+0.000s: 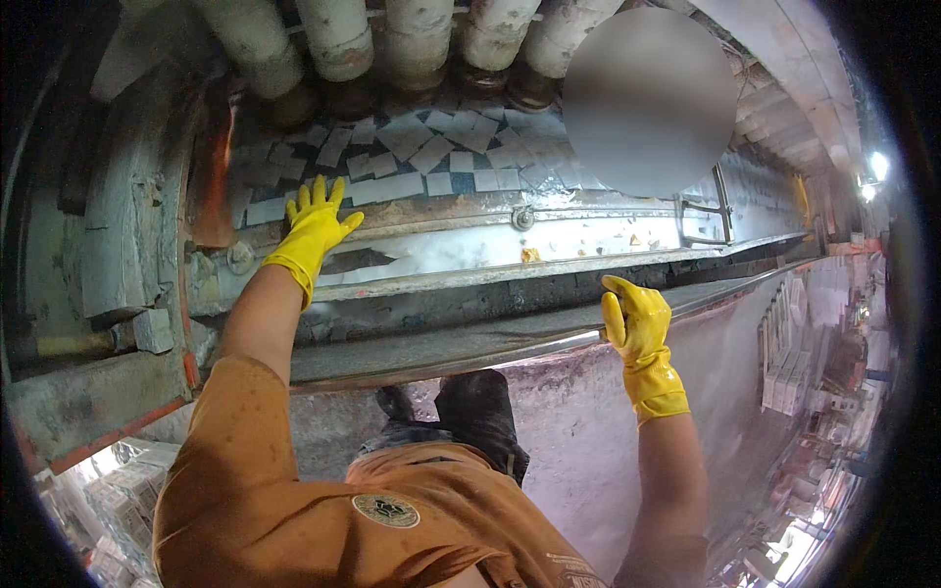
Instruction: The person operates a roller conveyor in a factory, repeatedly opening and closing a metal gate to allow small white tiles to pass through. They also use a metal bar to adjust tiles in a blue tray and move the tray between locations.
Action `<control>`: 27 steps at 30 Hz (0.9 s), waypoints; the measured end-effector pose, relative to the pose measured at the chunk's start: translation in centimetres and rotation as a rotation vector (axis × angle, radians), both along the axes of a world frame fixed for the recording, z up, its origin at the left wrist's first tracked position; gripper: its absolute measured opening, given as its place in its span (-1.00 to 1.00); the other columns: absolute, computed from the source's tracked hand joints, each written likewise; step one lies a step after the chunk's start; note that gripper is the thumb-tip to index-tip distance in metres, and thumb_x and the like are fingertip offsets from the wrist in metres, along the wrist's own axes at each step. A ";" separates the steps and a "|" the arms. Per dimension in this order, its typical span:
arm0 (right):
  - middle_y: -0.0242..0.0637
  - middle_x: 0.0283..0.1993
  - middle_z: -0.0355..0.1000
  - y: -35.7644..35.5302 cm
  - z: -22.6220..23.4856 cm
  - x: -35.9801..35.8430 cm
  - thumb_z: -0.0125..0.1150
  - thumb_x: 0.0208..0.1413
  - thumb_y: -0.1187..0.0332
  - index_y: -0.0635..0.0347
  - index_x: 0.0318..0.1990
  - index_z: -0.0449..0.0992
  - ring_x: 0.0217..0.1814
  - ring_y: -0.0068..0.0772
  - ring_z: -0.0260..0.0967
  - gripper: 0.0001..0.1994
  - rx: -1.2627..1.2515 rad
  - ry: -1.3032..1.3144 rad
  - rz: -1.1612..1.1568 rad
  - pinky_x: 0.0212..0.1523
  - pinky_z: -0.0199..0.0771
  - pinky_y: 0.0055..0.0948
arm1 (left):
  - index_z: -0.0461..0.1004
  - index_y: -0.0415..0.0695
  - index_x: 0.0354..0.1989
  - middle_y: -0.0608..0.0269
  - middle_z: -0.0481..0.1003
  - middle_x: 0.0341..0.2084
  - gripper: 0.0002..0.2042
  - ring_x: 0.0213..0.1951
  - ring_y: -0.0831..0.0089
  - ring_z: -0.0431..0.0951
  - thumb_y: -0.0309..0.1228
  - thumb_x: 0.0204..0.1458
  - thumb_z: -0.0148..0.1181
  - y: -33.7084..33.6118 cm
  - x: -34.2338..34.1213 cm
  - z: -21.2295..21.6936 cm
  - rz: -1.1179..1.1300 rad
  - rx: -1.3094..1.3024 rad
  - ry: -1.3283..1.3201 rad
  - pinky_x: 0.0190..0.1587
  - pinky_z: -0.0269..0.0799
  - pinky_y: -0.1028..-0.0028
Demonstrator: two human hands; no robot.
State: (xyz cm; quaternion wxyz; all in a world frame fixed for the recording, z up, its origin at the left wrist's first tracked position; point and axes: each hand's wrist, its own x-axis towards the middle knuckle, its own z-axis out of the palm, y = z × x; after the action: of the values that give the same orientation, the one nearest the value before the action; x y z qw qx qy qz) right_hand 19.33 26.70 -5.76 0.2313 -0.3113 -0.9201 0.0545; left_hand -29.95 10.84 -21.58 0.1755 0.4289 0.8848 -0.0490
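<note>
An orange panel [214,176] stands left of the left hand [314,233]. That hand, yellow-gloved, has fingers spread; contact cannot be confirmed. Pale flat pieces [431,155] lie just beyond its fingertips, extending rightward. The right hand [641,321], well apart, is curled; whether it grips anything cannot be told. A metal handle [725,208] stands beyond it, rightward.

A lamp [878,165] glares far right — edges bend toward black, 1 round patch [649,103] is blurred.
</note>
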 end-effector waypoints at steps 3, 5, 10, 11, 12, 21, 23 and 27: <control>-0.29 -0.57 0.47 0.2 0.0 -0.2 0.34 0.13 0.20 0.12 -0.15 0.69 -0.51 -0.11 0.40 -0.75 0.007 -0.002 0.002 -0.37 0.39 -0.20 | -0.10 0.18 0.61 -0.04 -0.15 0.59 -0.08 0.56 -0.21 -0.15 0.27 0.17 0.11 -0.3 0.6 -0.3 0.026 0.008 0.024 0.50 -0.23 -0.21; -0.29 -0.58 0.46 0.1 -0.1 -0.4 0.34 0.12 0.20 0.12 -0.14 0.69 -0.52 -0.12 0.40 -0.76 0.019 0.023 0.019 -0.37 0.39 -0.20 | -0.12 0.19 0.62 -0.05 -0.16 0.59 -0.08 0.55 -0.25 -0.14 0.28 0.17 0.09 -0.4 0.8 -1.2 0.036 0.015 0.045 0.49 -0.22 -0.22; -0.28 -0.56 0.48 0.2 0.0 -0.4 0.35 0.11 0.20 0.11 -0.15 0.69 -0.51 -0.09 0.41 -0.76 0.038 0.023 0.029 -0.38 0.40 -0.19 | -0.19 0.20 0.63 -0.05 -0.21 0.60 -0.06 0.55 -0.28 -0.18 0.29 0.18 0.07 -0.3 1.0 -2.4 0.033 0.009 0.070 0.49 -0.23 -0.24; -0.27 -0.55 0.49 0.2 0.0 -0.1 0.35 0.11 0.20 0.11 -0.14 0.69 -0.50 -0.08 0.42 -0.75 0.036 0.017 0.020 -0.38 0.41 -0.18 | -0.19 0.20 0.63 -0.05 -0.21 0.60 -0.06 0.55 -0.28 -0.18 0.29 0.18 0.07 0.0 1.3 -2.2 0.028 0.017 0.083 0.49 -0.23 -0.24; -0.26 -0.54 0.50 0.2 0.0 0.2 0.35 0.11 0.19 0.11 -0.14 0.69 -0.50 -0.06 0.44 -0.75 0.034 0.011 0.009 -0.37 0.42 -0.17 | -0.19 0.20 0.63 -0.06 -0.22 0.60 -0.06 0.55 -0.28 -0.19 0.29 0.18 0.07 0.2 1.3 -1.8 0.034 -0.001 0.068 0.49 -0.23 -0.24; -0.17 -0.50 0.54 1.3 -0.5 0.0 0.39 0.10 0.13 0.07 -0.21 0.67 -0.47 0.00 0.51 -0.76 0.035 0.020 -0.003 -0.40 0.46 -0.11 | -0.02 0.11 0.59 -0.13 -0.08 0.57 -0.05 0.55 -0.20 -0.06 0.19 0.09 0.27 0.1 -2.7 -0.4 -0.034 0.067 -0.102 0.51 -0.07 -0.08; -0.15 -0.51 0.55 1.3 -0.1 -0.3 0.39 0.10 0.13 0.09 -0.25 0.67 -0.49 -0.01 0.51 -0.76 0.066 0.040 0.028 -0.41 0.47 -0.12 | 0.05 0.08 0.57 -0.16 -0.04 0.56 -0.05 0.52 -0.19 0.02 0.15 0.07 0.34 -0.2 -3.9 -0.4 0.005 0.117 -0.169 0.50 0.02 0.00; -0.17 -0.50 0.56 1.1 0.3 -0.4 0.39 0.09 0.13 0.08 -0.29 0.68 -0.47 -0.01 0.52 -0.77 0.082 0.050 0.034 -0.40 0.48 -0.12 | 0.16 -0.03 0.53 -0.11 0.10 0.52 -0.15 0.50 -0.08 0.13 0.02 0.11 0.36 -0.4 -1.1 4.1 -0.151 0.205 -0.180 0.49 0.09 0.11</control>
State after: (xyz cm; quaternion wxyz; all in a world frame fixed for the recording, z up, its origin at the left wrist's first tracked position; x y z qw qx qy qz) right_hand 18.89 27.79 -5.50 0.2657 -0.2843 -0.9207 0.0287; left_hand -31.05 10.48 -17.51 0.2051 0.5125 0.8311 0.0673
